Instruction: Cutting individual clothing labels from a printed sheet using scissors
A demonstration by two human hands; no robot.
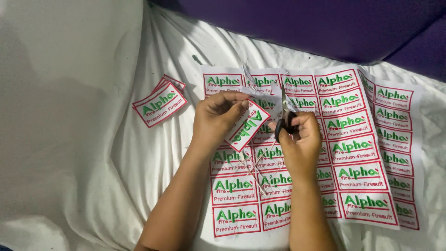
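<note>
Two hands at work over a printed sheet (pixel 357 153) of red-bordered labels on white cloth (pixel 153 153). Left hand (pixel 216 116) pinches one cut label (pixel 247 124), tilted, just above the sheet. Right hand (pixel 302 144) is closed round black-handled scissors (pixel 284 116), blades up, near the label's edge. A small pile of cut labels (pixel 160 104) lies apart to the left. Judging by that, only a few are done; most of the sheet is still uncut. Thin paper trimmings (pixel 254 169) lie between the arms.
</note>
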